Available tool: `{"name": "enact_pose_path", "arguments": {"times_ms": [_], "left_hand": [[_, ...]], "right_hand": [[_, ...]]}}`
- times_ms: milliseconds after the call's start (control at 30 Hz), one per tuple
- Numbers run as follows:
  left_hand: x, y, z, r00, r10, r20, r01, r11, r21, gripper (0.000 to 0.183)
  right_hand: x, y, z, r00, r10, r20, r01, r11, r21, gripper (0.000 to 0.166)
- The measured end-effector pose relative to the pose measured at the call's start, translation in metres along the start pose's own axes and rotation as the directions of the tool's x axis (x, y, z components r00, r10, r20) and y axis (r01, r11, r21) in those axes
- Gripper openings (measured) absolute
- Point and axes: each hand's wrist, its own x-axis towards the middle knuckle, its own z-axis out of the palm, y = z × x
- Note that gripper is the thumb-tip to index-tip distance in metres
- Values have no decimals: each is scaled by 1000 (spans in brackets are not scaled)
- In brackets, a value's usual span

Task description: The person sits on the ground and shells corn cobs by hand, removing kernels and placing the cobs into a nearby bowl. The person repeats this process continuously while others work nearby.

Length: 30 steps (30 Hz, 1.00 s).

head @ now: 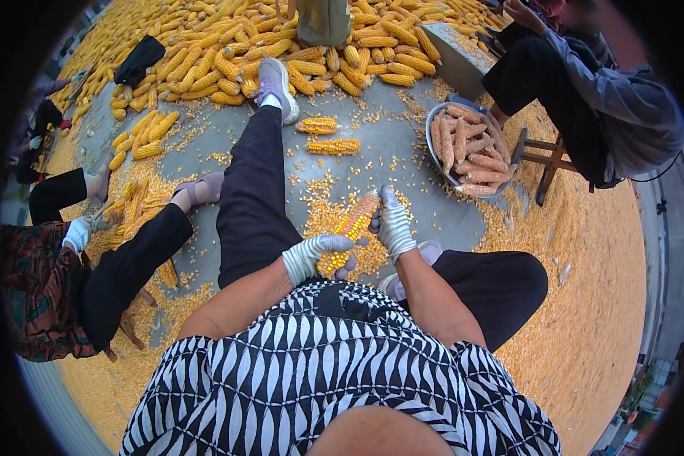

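A partly shelled corn cob [350, 225] slants in front of my lap. Its far end is stripped to the pinkish core, while yellow kernels cover the near part. Wrapped around the near end is my left hand [322, 256], in a grey-and-white striped glove with a coated palm. My right hand [395, 223], gloved alike, is at the right side of the far end, thumb pointing up beside the tip. Its fingers are curled, and whether they grip the cob is unclear. Loose kernels [322, 214] lie on the grey floor beneath. Two corn ears [333, 147] rest farther out.
A big heap of corn ears [205, 62] spreads across the far side. Stripped cobs [467, 142] fill a metal basin [431, 139] at right, near a seated person [598, 108] on a wooden stool [547, 159]. Another gloved person [40, 279] sits at left. Kernels [581, 273] blanket the right floor.
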Motion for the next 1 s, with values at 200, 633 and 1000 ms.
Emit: {"name": "enact_pose_path", "arguments": {"times_ms": [200, 633, 1000], "left_hand": [[-2, 5, -2, 993, -21, 118, 37, 990, -136, 56], [11, -11, -3, 947, 193, -256, -149, 972, 180, 71], [-4, -1, -3, 1000, -9, -10, 9, 1000, 3, 42]], "right_hand": [[-4, 6, 8, 974, -120, 191, 162, 962, -221, 51], [-13, -5, 13, 998, 69, -7, -65, 893, -445, 65], [18, 26, -19, 784, -565, 256, 598, 578, -556, 47]]}}
